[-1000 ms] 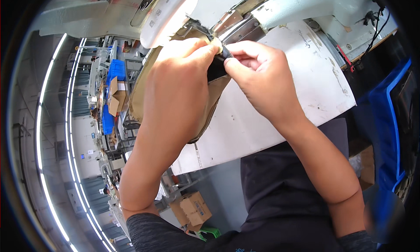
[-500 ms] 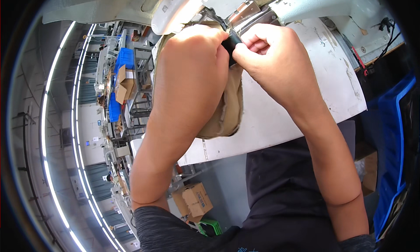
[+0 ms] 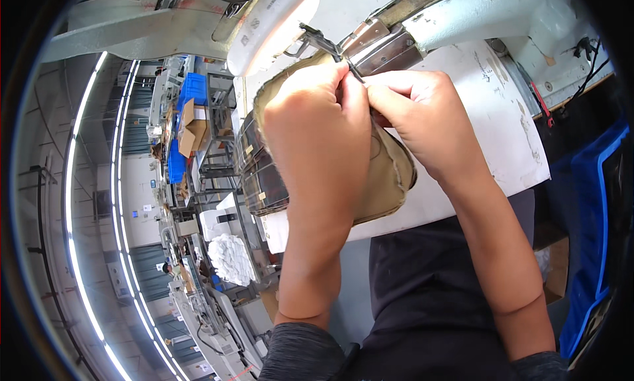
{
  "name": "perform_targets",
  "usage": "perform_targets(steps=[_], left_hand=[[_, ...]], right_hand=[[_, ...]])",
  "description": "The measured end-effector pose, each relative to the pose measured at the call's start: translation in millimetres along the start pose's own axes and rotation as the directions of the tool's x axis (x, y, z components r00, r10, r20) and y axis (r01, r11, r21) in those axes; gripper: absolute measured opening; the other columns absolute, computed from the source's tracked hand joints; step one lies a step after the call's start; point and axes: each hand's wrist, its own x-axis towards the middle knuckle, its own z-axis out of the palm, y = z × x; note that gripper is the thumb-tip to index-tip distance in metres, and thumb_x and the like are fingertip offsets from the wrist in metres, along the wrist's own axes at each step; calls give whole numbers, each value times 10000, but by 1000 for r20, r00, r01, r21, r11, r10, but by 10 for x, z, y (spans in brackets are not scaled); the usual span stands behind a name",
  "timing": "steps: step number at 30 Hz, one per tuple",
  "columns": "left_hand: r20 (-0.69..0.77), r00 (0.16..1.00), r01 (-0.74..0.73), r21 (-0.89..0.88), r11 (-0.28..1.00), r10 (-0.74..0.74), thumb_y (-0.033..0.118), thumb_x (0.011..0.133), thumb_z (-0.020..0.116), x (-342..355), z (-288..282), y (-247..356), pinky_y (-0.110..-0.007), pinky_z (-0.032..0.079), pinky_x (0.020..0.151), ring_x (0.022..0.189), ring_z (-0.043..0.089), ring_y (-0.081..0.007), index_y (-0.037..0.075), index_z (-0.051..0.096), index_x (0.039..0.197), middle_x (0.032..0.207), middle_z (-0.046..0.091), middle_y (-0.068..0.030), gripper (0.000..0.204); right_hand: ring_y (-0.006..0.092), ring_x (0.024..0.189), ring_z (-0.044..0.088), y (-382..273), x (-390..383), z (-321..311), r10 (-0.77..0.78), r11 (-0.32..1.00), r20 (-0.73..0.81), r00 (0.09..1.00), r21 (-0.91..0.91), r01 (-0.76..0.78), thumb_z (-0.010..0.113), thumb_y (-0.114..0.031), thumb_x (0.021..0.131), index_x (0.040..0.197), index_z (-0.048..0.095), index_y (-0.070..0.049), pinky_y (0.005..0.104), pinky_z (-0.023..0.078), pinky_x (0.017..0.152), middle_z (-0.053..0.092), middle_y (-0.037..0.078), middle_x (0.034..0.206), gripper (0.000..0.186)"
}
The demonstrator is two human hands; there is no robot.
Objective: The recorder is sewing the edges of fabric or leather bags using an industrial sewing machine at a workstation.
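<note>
The left hand and right hand pinch a narrow dark strip, apparently joined to the tan fabric piece that extends beneath them over the white bench, on its left part.

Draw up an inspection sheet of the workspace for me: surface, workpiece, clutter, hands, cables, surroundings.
Surface: white tabletop, scuffed toward its right side.
Workpiece: tan fabric piece under the hands, with a narrow dark strip near metal plates.
Clutter: red-and-black object by the tabletop's right edge, kind unclear.
Hands: left hand and right hand both pinch the dark strip; fingertips partly hidden.
Cables: black cables at far right.
Surroundings: pale machine ahead; blue bins, cardboard box, white bundle and ceiling lights leftward.
</note>
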Motion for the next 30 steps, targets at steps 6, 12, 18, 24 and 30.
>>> perform_targets(steps=[6, 12, 18, 24, 30], left_hand=[[-15, 999, -32, -55, 998, 31, 90, 981, 667, -234, 44, 18, -442, 526, 784, 909, 675, -379, -40, 745, 1148, 1001, 688, -231, 225], [-48, 993, -120, -234, 965, 112, 2, 923, 730, -896, 171, -152, -389, 502, 965, 1112, 631, -323, -2, 766, 1152, 1205, 653, -171, 231], [-267, 963, -103, -256, 961, 32, 74, 949, 720, -1028, 171, -715, -444, 418, 1119, 1374, 492, -318, 43, 592, 1433, 1488, 500, -192, 501], [198, 921, 313, -890, 332, -337, 57, 1075, 519, -832, 38, -789, -386, 310, 1239, 1519, 355, -248, 36, 232, 1666, 1693, 290, -178, 658], [42, 982, 146, -784, 603, -184, 35, 1080, 479, -957, 159, -892, -396, 294, 1241, 1525, 349, -261, 12, 211, 1665, 1692, 279, -188, 644]], right_hand=[[31, 656, 485, 23, -21, 10, -17, 997, -11, 1000, 81, 18, 650, -116, 966, 862, 708, 75, 278, 430, 588, 611, -4, 658, 226], [91, 708, 597, 92, -93, 18, -161, 983, -55, 985, -95, 155, 682, -137, 969, 978, 758, 55, 295, 480, 630, 694, 62, 774, 207], [143, 818, 697, 95, -165, -47, -234, 883, 82, 969, -400, 247, 710, -160, 987, 1130, 741, 30, 298, 550, 735, 752, 104, 932, 240], [80, 876, 691, 15, -240, -11, 125, 968, 134, 983, 200, -151, 683, -158, 1032, 1236, 717, 74, 239, 561, 779, 767, 74, 1034, 311], [34, 678, 464, 6, -646, 33, -23, 946, 44, 999, -322, 36, 685, -129, 1026, 1334, 686, 3, 221, 431, 640, 536, -72, 768, 335]])
